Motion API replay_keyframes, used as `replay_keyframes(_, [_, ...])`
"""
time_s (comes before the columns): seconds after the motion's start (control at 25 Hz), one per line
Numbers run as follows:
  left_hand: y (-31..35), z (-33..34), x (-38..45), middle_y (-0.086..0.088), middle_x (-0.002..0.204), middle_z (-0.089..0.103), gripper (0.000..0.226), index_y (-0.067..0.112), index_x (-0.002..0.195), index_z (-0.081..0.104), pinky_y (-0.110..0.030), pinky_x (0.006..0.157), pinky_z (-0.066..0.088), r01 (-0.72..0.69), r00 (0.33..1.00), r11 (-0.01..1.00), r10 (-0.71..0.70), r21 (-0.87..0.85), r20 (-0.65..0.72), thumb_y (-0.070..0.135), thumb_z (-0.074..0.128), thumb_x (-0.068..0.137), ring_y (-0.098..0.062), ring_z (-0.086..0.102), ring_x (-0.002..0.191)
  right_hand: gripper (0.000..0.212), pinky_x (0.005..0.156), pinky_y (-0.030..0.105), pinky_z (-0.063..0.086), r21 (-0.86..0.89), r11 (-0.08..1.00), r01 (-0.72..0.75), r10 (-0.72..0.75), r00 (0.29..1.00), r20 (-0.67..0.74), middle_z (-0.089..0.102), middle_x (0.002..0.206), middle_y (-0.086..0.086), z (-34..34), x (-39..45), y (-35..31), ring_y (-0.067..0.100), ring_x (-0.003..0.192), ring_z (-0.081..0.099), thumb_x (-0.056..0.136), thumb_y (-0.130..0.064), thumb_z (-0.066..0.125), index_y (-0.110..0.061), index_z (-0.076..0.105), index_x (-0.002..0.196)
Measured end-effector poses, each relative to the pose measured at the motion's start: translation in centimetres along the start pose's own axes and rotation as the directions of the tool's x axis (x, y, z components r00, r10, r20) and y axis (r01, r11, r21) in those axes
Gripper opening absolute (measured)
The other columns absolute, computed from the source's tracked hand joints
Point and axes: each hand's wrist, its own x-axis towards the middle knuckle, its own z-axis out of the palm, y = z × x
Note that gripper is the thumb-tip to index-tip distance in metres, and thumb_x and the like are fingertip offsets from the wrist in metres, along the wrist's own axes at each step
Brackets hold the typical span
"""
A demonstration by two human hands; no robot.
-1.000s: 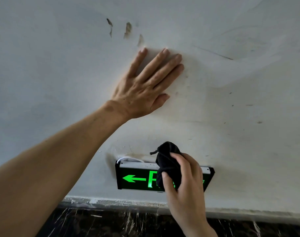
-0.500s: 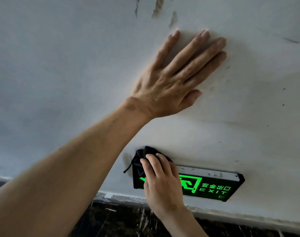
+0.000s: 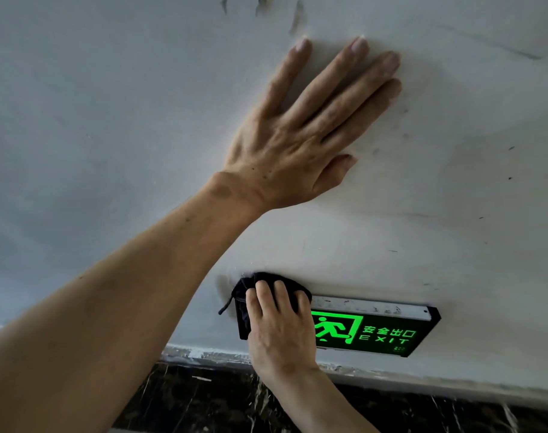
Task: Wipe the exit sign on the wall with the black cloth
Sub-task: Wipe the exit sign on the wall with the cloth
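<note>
The exit sign (image 3: 382,334) is a black box with a lit green running figure and the word EXIT, mounted low on the white wall. My right hand (image 3: 280,329) presses a bunched black cloth (image 3: 244,295) against the sign's left end and covers that part. A loose thread of the cloth hangs off to the left. Higher up, my left hand (image 3: 301,132) lies flat on the wall with its fingers spread and holds nothing.
The white wall (image 3: 454,198) is scuffed, with dark peeled marks (image 3: 263,3) at the top. Below the sign runs a dark marbled skirting (image 3: 222,398) with a rough paint edge.
My right hand has slid the cloth from the middle of the sign to its left end, uncovering the running figure and EXIT text. The left hand stays planted on the wall.
</note>
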Motion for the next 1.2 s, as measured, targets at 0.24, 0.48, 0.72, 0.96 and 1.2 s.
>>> replay_keyframes(0.24, [0.0,-0.1,0.0,-0.008,0.156,0.03,0.067,0.011,0.154,0.032,-0.055,0.119,0.008,-0.016,1.0,0.999,0.015,0.038,0.017,0.041,0.05,0.096,-0.032,0.028,0.143,0.055,0.084,0.048,0.05,-0.016,0.999,-0.033,0.033,0.999,0.01,0.065,0.108,0.004,-0.6,-0.5,2.6,0.028,0.096,0.061,0.059,-0.022,0.076,-0.014,0.064,0.112])
replay_keyframes(0.48, [-0.1,-0.2,0.0,-0.008,0.156,0.033,0.068,0.011,0.155,0.032,-0.057,0.117,0.016,-0.024,1.0,0.997,0.022,0.068,0.016,0.042,0.049,0.097,-0.033,0.03,0.143,0.049,0.087,0.047,0.051,-0.002,0.996,-0.091,0.091,0.996,0.026,0.068,0.103,0.002,-1.1,-1.7,5.5,0.028,0.094,0.064,0.062,-0.025,0.074,-0.016,0.065,0.109])
replay_keyframes(0.72, [-0.2,-0.3,0.0,-0.011,0.156,0.036,0.066,0.01,0.155,0.034,-0.058,0.116,0.016,-0.033,0.999,0.996,0.033,0.082,0.008,0.041,0.047,0.099,-0.034,0.03,0.142,0.047,0.089,0.047,0.052,-0.002,0.983,-0.183,0.183,0.983,-0.002,0.07,0.099,0.001,-1.6,-3.1,9.3,0.027,0.092,0.065,0.059,-0.027,0.075,-0.016,0.067,0.104])
replay_keyframes(0.96, [-0.3,-0.3,-0.1,-0.01,0.157,0.03,0.065,0.009,0.156,0.031,-0.058,0.117,0.013,-0.037,0.999,0.997,0.037,0.065,0.009,0.043,0.043,0.101,-0.035,0.027,0.144,0.048,0.094,0.045,0.051,0.021,0.972,-0.234,0.235,0.972,-0.028,0.071,0.101,-0.002,-1.9,-4.4,13.0,0.024,0.096,0.065,0.057,-0.031,0.071,-0.019,0.066,0.103])
replay_keyframes(1.2, [-0.3,-0.4,0.0,-0.009,0.158,0.029,0.065,0.01,0.156,0.031,-0.061,0.114,0.019,-0.039,0.999,0.996,0.037,0.076,0.022,0.043,0.043,0.101,-0.034,0.027,0.144,0.049,0.085,0.034,0.053,0.04,0.953,-0.3,0.301,0.953,-0.039,0.071,0.097,-0.007,-2.4,-5.0,15.1,0.019,0.091,0.067,0.055,-0.034,0.07,-0.024,0.066,0.103])
